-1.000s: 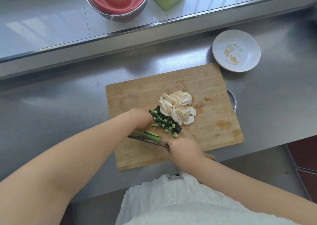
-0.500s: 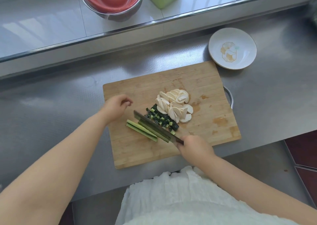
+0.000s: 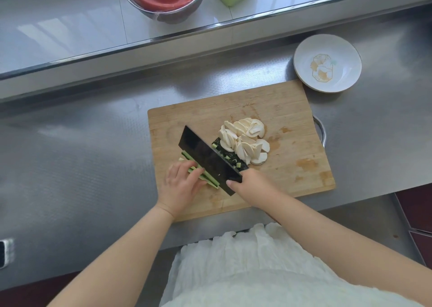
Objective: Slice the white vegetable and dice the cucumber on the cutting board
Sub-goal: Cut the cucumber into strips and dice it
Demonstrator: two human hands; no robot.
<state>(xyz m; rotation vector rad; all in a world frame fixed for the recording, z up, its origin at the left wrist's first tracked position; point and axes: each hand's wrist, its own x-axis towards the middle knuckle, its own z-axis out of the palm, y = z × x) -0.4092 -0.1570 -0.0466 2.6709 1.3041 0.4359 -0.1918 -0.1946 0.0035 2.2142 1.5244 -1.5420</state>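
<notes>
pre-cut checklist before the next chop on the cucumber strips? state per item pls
1. Right hand gripping cleaver handle: ok.
2. Left hand holding cucumber strips steady: ok.
3. Left fingertips curled back from the blade: cannot tell; they sit close beside it.
4. Strips lying together on cutting board: ok.
5. Diced cucumber and white slices out of the cutting line: ok, on the blade's far side.
6. Blade set crosswise to strips: not ok, roughly parallel.

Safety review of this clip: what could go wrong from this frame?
1. The left hand fingers lie on the cucumber strips right beside the cleaver blade; a slip could nick them.
2. The diced cucumber touches the white slices; sweeping could mix the piles.
</notes>
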